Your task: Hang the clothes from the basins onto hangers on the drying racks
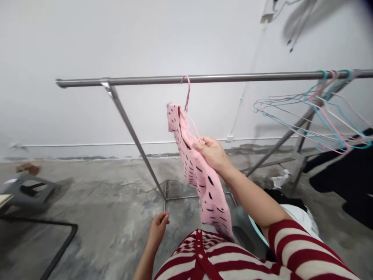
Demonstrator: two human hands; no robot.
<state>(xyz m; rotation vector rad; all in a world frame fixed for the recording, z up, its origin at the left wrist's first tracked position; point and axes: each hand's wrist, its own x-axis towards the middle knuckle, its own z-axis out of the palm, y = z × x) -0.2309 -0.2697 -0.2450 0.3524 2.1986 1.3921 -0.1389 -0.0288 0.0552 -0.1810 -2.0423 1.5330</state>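
Note:
A pink garment with black dashes [201, 179] hangs from a pink clothes hanger [188, 93], whose hook is over the metal rail. My right hand [212, 153] is closed on the garment's upper edge, by the hanger's sloping arm. The cloth is turned nearly edge-on and trails down toward my striped top. Low in front of me, my left hand [159, 225] is apart from the garment. Its fingers are curled in, with nothing visible in them.
The metal rail [140, 81] runs across on slanted legs. Several pink, blue and white hangers [314, 105] hang at the right, near dark clothing [346, 179]. Below stands a tub [259, 231] with white and black cloth. A grey stool [32, 190] is on the floor at left.

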